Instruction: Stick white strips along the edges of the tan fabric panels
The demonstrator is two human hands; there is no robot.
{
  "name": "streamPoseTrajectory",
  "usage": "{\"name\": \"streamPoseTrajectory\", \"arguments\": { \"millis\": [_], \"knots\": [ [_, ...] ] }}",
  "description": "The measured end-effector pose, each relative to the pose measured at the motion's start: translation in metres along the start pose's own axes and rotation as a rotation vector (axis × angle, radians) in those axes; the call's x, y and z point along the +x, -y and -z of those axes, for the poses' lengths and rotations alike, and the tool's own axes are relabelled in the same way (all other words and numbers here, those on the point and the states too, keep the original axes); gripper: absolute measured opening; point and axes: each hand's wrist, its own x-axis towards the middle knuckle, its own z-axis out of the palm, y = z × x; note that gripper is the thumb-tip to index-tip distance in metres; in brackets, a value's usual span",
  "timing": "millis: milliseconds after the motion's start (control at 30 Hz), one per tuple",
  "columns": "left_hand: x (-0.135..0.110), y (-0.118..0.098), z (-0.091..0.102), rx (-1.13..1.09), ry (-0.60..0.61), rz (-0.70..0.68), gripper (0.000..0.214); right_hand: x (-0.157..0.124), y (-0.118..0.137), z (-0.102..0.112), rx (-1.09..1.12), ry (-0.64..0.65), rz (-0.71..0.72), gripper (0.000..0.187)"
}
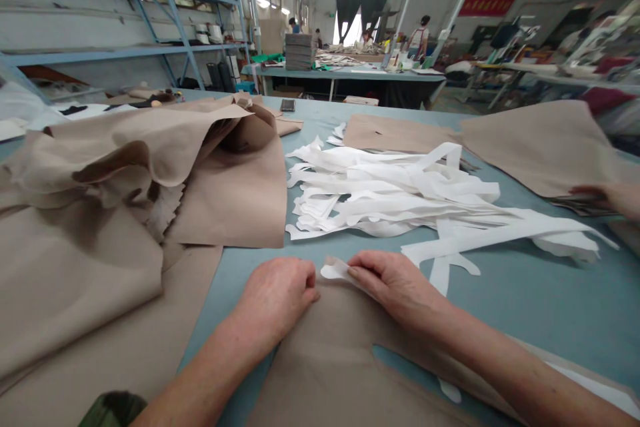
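Note:
A tan fabric piece (340, 347) lies on the blue-green table in front of me, with a curved slit-like gap at its right. My left hand (283, 290) is closed, its fingertips pinching the upper left edge of this piece. Just to the right, my right hand (387, 280) pinches a white strip (334, 271) at the piece's top corner. The strip's rounded end sticks out between the two hands; the rest is hidden under my right hand. Beyond my hands is a loose pile of white cut strips (380, 193), some with wavy edges.
Crumpled tan fabric (230, 193) is heaped on the left of the table (565, 300). Flat tan pieces (400, 130) lie behind the strips. At the right, another person's hand (615, 199) touches a tan stack (540, 147). A dark phone-like object (288, 105) lies farther back.

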Motion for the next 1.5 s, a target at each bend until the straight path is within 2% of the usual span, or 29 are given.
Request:
{"name": "streamPoseTrajectory", "arguments": {
  "millis": [133, 233, 400, 667, 1067, 1500],
  "knots": [
    [-0.001, 0.001, 0.003, -0.016, 0.035, -0.014, 0.011, 0.002, 0.002, 0.005, 0.149, 0.128, -0.011, 0.029],
    [-0.003, 0.002, 0.002, -0.013, 0.01, -0.014, 0.01, 0.007, 0.005, 0.005, 0.12, 0.191, 0.03, 0.027],
    [-0.004, 0.003, -0.002, -0.02, -0.053, 0.012, 0.011, 0.016, 0.004, 0.001, 0.024, 0.134, 0.052, 0.026],
    [-0.003, 0.003, -0.004, -0.038, -0.051, -0.012, 0.021, 0.018, 0.005, -0.002, -0.022, 0.103, 0.029, 0.026],
    [-0.002, 0.004, -0.003, -0.066, -0.031, 0.002, 0.023, 0.018, -0.002, -0.006, 0.094, 0.054, 0.023, 0.028],
    [-0.001, 0.005, -0.003, -0.059, -0.029, -0.035, 0.025, 0.016, 0.009, -0.011, -0.288, -0.007, 0.011, 0.02]
  ]
}}
